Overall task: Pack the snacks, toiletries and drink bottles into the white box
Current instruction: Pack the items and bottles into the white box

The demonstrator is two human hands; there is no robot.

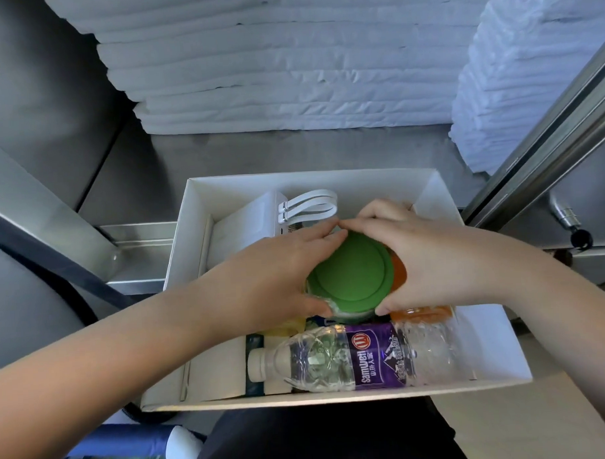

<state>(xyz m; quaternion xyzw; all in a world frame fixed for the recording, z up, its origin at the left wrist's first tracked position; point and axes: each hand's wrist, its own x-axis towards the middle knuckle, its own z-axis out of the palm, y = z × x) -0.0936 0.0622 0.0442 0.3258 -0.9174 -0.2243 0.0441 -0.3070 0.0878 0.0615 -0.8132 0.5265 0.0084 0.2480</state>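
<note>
The white box point(494, 353) sits open on the steel counter in front of me. A round tub with a green lid point(352, 272) stands in its middle. My left hand point(278, 274) and my right hand point(422, 256) wrap it from both sides, fingertips meeting at its far edge. A clear water bottle with a purple label point(364, 359) lies on its side along the near wall, white cap to the left. A white power bank with looped white cables point(256, 220) lies at the far left. An orange packet point(420, 312) peeks out under my right hand.
Stacks of folded white flat cartons point(288, 65) fill the back of the counter, with more white stacks point(515, 84) at the right. A steel frame post point(545, 159) runs diagonally at the right. A blue and white item point(144, 444) lies low at the left.
</note>
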